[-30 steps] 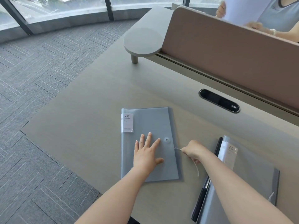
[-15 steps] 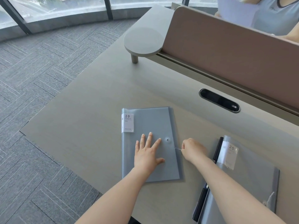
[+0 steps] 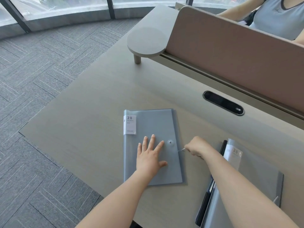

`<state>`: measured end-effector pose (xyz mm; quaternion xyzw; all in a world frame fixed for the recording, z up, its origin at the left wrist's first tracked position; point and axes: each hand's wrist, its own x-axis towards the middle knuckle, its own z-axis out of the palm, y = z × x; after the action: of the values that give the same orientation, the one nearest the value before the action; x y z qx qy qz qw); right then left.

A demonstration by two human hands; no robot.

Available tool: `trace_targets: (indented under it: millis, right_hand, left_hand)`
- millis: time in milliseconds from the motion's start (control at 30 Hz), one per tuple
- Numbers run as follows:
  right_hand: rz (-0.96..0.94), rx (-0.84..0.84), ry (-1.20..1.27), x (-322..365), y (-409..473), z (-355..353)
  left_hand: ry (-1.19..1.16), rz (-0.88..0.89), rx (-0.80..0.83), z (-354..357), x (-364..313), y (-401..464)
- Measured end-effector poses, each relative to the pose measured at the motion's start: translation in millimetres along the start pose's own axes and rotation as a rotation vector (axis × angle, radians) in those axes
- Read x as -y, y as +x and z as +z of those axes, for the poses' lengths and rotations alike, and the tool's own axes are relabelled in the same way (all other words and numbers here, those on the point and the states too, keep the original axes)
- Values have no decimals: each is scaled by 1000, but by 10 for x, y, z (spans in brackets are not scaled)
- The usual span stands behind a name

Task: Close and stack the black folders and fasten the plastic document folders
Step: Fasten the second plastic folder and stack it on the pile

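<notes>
- Two bare hands work at a grey-beige desk (image 3: 82,116), seen from above in the head view.
- A translucent grey plastic document folder (image 3: 158,127) lies flat at the lower centre of the frame, its flap folded over on the right side.
- A white label (image 3: 129,124) reading "20 POCKETS" sits at the folder's upper left corner.
- The left hand (image 3: 150,159) rests palm down on the folder's cover, fingers spread and flat, gripping nothing.
- A small round button clasp (image 3: 170,142) shows on the flap, just right of the left fingertips.
- The right hand (image 3: 196,147), just off the folder's right edge, is closed with its fingers pinched on a thin pale string (image 3: 181,150) that runs toward the folder's edge.
- At the lower right of the frame lies a second grey plastic folder (image 3: 261,176) with its own "20" label, resting on top of a black folder (image 3: 204,206) whose edge shows along its left side; the right forearm partly covers both.
- A dark oval cable slot (image 3: 223,102) is set into the desk at right of centre.
- A tan divider panel (image 3: 238,58) crosses the upper right, with another person seated behind it.
</notes>
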<state>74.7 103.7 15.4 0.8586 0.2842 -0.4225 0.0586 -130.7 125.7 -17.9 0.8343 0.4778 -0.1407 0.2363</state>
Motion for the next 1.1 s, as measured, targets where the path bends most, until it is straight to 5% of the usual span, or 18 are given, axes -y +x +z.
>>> trace_targets:
  millis: [200,400,733,1100]
  right_hand:
    - [0,-14,316,288,139,108]
    - [-87,-141,221,462,206,253]
    - [-465,-337,-292,614,-6,462]
    - [-411,-279,-149,271,-178,529]
  left_hand:
    - [6,3,-8,3,7,0]
    - [21,10,-5,17,12,14]
    - [-3,23,-14,22,18,15]
    - [8,12,-16,1,28,2]
